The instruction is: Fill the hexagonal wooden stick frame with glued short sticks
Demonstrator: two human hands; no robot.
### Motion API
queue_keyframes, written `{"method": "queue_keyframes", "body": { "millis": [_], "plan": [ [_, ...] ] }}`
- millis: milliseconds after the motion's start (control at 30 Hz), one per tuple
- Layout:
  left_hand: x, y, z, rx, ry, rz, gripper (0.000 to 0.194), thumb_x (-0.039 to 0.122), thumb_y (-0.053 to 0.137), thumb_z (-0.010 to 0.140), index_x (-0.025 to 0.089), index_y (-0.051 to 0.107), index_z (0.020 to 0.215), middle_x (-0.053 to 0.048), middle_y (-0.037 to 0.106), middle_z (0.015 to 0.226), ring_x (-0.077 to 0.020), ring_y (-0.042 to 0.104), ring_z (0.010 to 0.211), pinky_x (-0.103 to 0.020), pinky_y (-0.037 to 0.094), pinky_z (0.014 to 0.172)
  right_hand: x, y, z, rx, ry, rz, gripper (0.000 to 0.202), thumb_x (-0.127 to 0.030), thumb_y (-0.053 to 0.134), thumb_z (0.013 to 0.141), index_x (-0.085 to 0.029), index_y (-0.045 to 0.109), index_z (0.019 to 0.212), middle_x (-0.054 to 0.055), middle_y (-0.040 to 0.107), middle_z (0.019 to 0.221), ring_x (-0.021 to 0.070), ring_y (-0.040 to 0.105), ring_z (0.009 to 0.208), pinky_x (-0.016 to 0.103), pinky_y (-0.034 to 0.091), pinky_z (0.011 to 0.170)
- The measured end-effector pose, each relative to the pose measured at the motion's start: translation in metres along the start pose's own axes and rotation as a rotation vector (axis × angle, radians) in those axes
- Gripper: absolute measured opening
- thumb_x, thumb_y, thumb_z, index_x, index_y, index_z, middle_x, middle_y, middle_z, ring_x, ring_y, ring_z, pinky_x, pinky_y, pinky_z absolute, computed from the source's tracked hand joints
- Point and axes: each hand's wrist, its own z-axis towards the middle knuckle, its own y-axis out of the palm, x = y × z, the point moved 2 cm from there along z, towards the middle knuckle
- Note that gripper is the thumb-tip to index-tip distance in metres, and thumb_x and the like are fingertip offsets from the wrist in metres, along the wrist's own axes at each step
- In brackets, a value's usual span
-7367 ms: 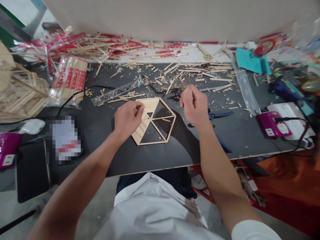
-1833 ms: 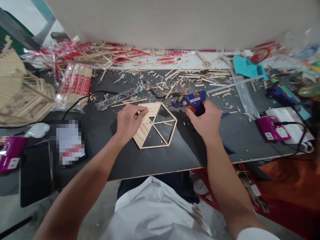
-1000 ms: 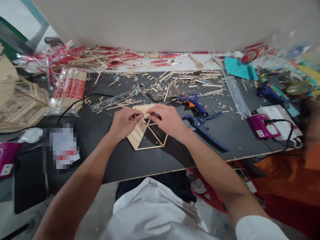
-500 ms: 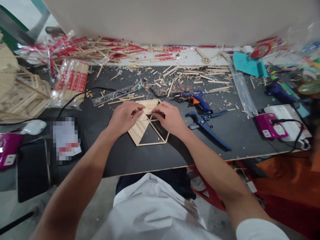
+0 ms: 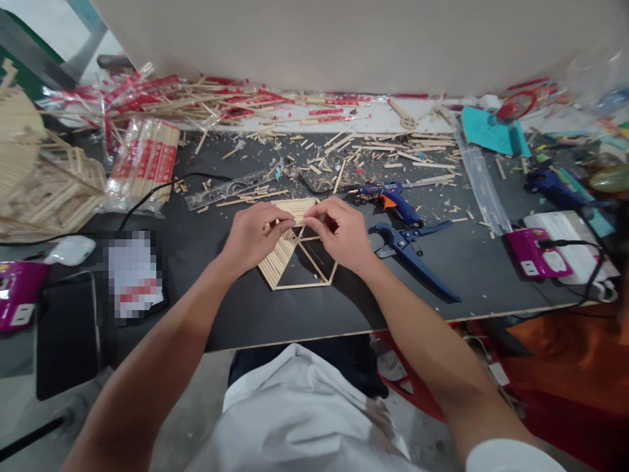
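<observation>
A hexagonal frame of thin wooden sticks (image 5: 278, 262) lies on the dark table, its left and upper sections covered with parallel sticks, its lower and right sections open. My left hand (image 5: 255, 237) is over its upper left side, thumb and index finger pinched together. Across from it, my right hand (image 5: 346, 233) is pinched in the same way over the upper right side. The fingertips of both hands are close together above the covered upper section. Whatever lies between them is too small to make out.
Right of the frame lie a blue glue gun (image 5: 393, 198) and a blue cutter (image 5: 415, 255). Stick scraps (image 5: 393, 147) litter the back. Wrapped stick bundles (image 5: 142, 164), a stick structure (image 5: 54, 183) and a phone (image 5: 67, 334) are at the left; a purple box (image 5: 538, 254) is at the right.
The view has shifted slightly, so most things appear a little further right. Both hands remain over the upper section, with their finger poses slightly changed.
</observation>
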Motion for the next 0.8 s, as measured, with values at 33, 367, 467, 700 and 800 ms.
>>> {"method": "queue_keyframes", "body": {
  "millis": [33,367,467,700,800],
  "plan": [
    [0.001,-0.002,0.000,0.016,-0.009,0.003,0.018,0.030,0.066,0.096,0.021,0.079,0.087,-0.004,0.079,0.085,-0.0164,0.069,0.076,-0.028,0.050,0.071,0.000,0.000,0.000,0.003,-0.002,0.000,0.046,-0.062,0.055,0.101,-0.020,0.070,0.091,0.004,0.066,0.087,0.0126,0.050,0.062,0.031,0.042,0.062],
    [-0.030,-0.035,0.004,0.518,-0.335,0.115,0.017,0.032,0.060,0.100,0.023,0.074,0.096,-0.002,0.076,0.088,-0.0157,0.069,0.077,-0.029,0.051,0.071,0.011,-0.001,-0.002,-0.082,-0.016,-0.067,0.018,-0.034,0.066,0.100,-0.019,0.072,0.090,0.004,0.069,0.089,0.0125,0.052,0.063,0.030,0.043,0.064],
    [-0.044,-0.041,0.003,0.578,-0.413,0.073,0.023,0.034,0.060,0.101,0.026,0.064,0.122,-0.003,0.074,0.109,-0.0129,0.068,0.077,-0.029,0.054,0.073,0.013,0.002,-0.003,-0.109,-0.010,-0.115,0.014,-0.029,0.067,0.099,-0.019,0.072,0.090,0.005,0.070,0.091,0.0140,0.056,0.068,0.030,0.044,0.068],
    [-0.038,-0.025,0.002,0.266,-0.252,0.204,0.028,0.033,0.059,0.098,0.026,0.063,0.125,-0.011,0.064,0.129,-0.0190,0.066,0.090,-0.033,0.056,0.076,0.014,0.011,-0.003,-0.181,-0.036,-0.192,0.014,-0.026,0.064,0.100,-0.019,0.073,0.092,0.008,0.071,0.094,0.0204,0.064,0.086,0.035,0.047,0.079],
    [-0.028,-0.014,0.002,0.074,-0.180,0.213,0.026,0.027,0.053,0.098,0.022,0.067,0.120,-0.008,0.069,0.112,-0.0187,0.065,0.089,-0.034,0.055,0.086,0.015,0.013,-0.003,-0.183,-0.040,-0.215,0.013,-0.026,0.064,0.100,-0.020,0.073,0.092,0.008,0.070,0.096,0.0213,0.064,0.089,0.036,0.047,0.081]
  ]
}}
